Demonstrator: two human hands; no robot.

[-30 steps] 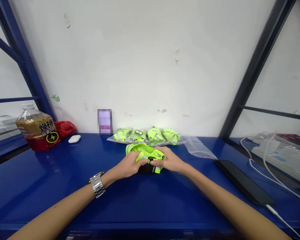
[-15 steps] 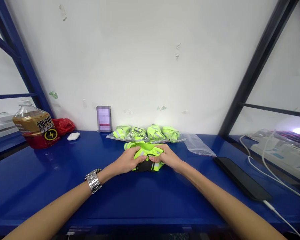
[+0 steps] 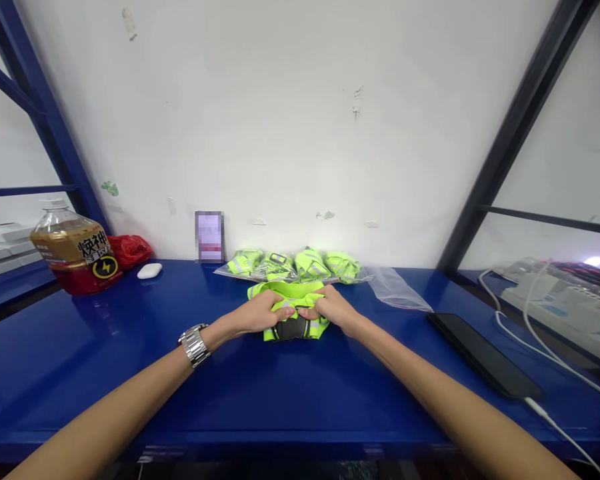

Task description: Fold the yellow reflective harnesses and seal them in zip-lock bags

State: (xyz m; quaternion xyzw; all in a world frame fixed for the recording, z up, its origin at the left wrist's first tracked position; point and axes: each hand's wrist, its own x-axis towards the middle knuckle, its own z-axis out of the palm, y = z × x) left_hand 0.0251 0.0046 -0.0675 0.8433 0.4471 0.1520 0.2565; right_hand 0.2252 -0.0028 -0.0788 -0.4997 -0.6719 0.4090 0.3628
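Observation:
A bundled neon-yellow reflective strap vest (image 3: 295, 289) with grey stripes lies on the blue table, a black buckle (image 3: 291, 329) at its near side. My left hand (image 3: 261, 311), with a metal watch (image 3: 195, 345) on its wrist, grips the left part of the bundle, thumb on top. Opposite it, my right hand (image 3: 335, 309) pinches the right part. The two thumbs nearly meet above the buckle. Fingertips are partly hidden in the folds. Behind the bundle, several similar neon bundles (image 3: 312, 265) lie in clear plastic bags along the wall.
An unfilled-looking clear bag (image 3: 397, 290) lies right of the packed ones. A black phone (image 3: 483, 353) with a white cable is at the right, near power strips (image 3: 560, 303). On the left are a drink bottle (image 3: 77, 250), a red bag (image 3: 130, 250), a white case (image 3: 149, 271) and an upright phone (image 3: 210, 237).
Both hands keep hold of the vest. Its upper edge has spread a little wider between them, and more of the black buckle shows. My left wrist has shifted slightly right and up.

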